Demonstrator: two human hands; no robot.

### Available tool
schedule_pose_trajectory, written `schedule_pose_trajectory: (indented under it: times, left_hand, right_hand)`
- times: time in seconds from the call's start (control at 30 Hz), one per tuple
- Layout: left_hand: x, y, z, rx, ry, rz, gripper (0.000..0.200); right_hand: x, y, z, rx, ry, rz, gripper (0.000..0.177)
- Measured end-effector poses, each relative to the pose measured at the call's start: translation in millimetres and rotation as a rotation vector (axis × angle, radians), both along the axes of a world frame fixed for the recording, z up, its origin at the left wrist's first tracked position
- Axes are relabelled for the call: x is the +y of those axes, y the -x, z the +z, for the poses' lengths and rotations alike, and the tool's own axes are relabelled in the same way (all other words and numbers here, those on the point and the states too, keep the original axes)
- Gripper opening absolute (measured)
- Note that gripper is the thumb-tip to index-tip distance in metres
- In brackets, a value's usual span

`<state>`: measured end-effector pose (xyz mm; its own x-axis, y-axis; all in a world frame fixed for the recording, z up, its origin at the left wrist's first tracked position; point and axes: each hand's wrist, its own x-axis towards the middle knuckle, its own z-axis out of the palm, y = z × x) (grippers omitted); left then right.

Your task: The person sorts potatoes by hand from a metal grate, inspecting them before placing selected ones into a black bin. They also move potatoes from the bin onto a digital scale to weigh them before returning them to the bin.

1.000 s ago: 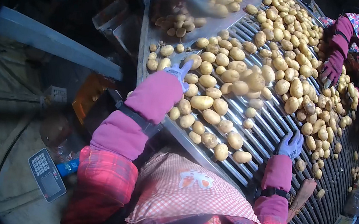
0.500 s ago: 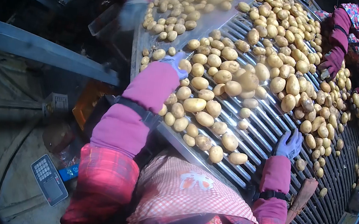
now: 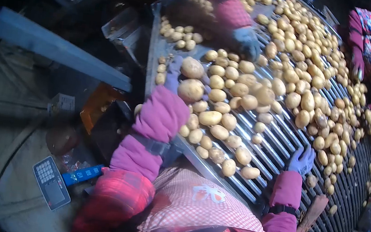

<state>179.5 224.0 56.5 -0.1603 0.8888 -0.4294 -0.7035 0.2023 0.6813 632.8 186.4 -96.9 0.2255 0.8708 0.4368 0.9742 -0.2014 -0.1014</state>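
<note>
In a lavender glove, my left hand (image 3: 172,76) is wrapped round two potatoes (image 3: 191,90) near the left side of the roller table (image 3: 267,147). They look larger than those around them and seem raised above the surface. Part of the palm is hidden behind them. My right hand (image 3: 301,162), gloved alike, rests on the metal rollers with its fingers apart and nothing in it. A few potatoes lie just to its right. Many loose potatoes (image 3: 210,117) are spread over the rollers between my hands and beyond.
Another person's gloved hand (image 3: 246,42) reaches in from the top, close beyond my left hand. A second person's hand (image 3: 357,65) is at the far right. A grey beam (image 3: 59,47), an orange crate (image 3: 94,107) and a keypad device (image 3: 51,183) stand at the left.
My left hand has closed on two potatoes and lifted them. The co-worker's hand at the top has swung right over the rollers. My right hand has barely moved.
</note>
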Motion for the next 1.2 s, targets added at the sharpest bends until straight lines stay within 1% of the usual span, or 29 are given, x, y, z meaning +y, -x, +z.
schedule_pose_trajectory:
  times: [0.07,0.1,0.13,0.2,0.27,0.3,0.33,0.4,0.47,0.53,0.57,0.63,0.67,0.73,0.77,0.83,0.87,0.9,0.93,0.97,1.0,1.03,1.07,1.1,1.13,1.2]
  left_hand:
    - [-16,-1,5,-0.091,0.103,0.028,0.068]
    - [-23,5,4,-0.186,-0.017,-0.059,0.067]
    - [-29,6,5,-0.229,0.015,-0.011,0.068]
    - [-49,20,1,-0.233,-0.022,-0.006,0.069]
    - [-69,47,-9,-0.239,-0.057,0.056,0.07]
    - [-81,63,-14,-0.412,-0.147,0.083,0.067]
    - [-97,83,-11,-0.442,-0.212,0.06,0.062]
    - [-134,130,-17,-0.296,-0.256,0.212,0.059]
    - [-160,178,-4,-0.372,-0.058,0.442,0.055]
    - [-162,215,-5,-0.259,0.016,0.904,0.059]
    - [-179,235,-10,-0.269,0.028,0.886,0.059]
    - [-204,284,-42,-0.078,0.152,1.017,0.071]
    - [-195,293,-57,0.021,0.206,1.063,0.078]
    - [-185,278,-50,0.221,0.207,0.924,0.067]
    - [-170,267,-46,0.217,0.214,0.884,0.067]
    - [-149,235,-31,0.425,-0.034,0.472,0.051]
    - [-132,198,-20,0.525,-0.149,0.308,0.041]
    - [-111,182,-24,0.46,-0.197,0.195,0.041]
    - [-98,131,-13,0.796,-0.243,0.063,0.037]
    - [-89,110,-51,0.911,-0.412,0.061,0.037]
    - [-83,56,-39,0.803,-0.405,0.098,0.038]
    - [-78,23,-34,0.563,-0.056,0.023,0.041]
    - [-74,-6,-22,0.933,-0.009,-0.314,0.041]
    - [-75,-16,-50,1.31,-0.326,-0.309,0.045]
    - [-72,-26,-53,1.316,-0.331,-0.321,0.045]
    - [-63,-42,-56,1.519,-0.459,-0.373,0.045]
  right_hand:
    - [1,-6,-6,-0.002,0.001,0.01,0.041]
    - [2,-5,-4,-0.007,0.011,-0.011,0.041]
    - [1,-3,-2,-0.013,0.024,-0.032,0.041]
    - [2,-8,-5,-0.015,0.022,0.0,0.042]
    - [3,-13,-7,-0.008,0.014,0.032,0.042]
    - [3,-14,-6,-0.009,0.024,0.024,0.042]
    - [5,-15,-6,-0.007,0.036,0.02,0.043]
    - [7,-16,-5,0.01,0.077,0.003,0.046]
    - [7,-16,-7,0.006,0.077,-0.013,0.047]
    - [9,-12,-6,-0.021,0.102,-0.045,0.047]
    - [12,-17,-12,-0.038,0.095,-0.011,0.047]
    - [8,-27,-12,-0.077,0.085,0.01,0.045]
    - [9,-19,-9,-0.089,0.082,0.011,0.044]
    - [5,-11,-5,-0.065,-0.003,0.015,0.042]
    - [3,-8,-3,-0.067,-0.014,0.018,0.042]
    - [3,-6,-2,-0.062,-0.025,0.023,0.041]
    - [4,-5,-3,-0.043,-0.027,0.01,0.041]
    - [4,-4,-4,-0.023,-0.029,0.001,0.041]
    - [5,-5,-5,-0.016,-0.026,0.0,0.041]
    - [5,-6,-7,-0.024,-0.031,0.01,0.041]
    - [5,-7,-8,-0.031,-0.037,0.02,0.041]
    - [5,-7,-8,-0.017,-0.02,0.009,0.041]
    - [6,-6,-7,-0.008,-0.021,0.005,0.041]
    - [5,-5,-7,-0.018,-0.022,0.008,0.041]
    - [4,-4,-6,-0.028,-0.021,0.007,0.041]
    - [2,0,-3,-0.011,0.003,-0.026,0.041]
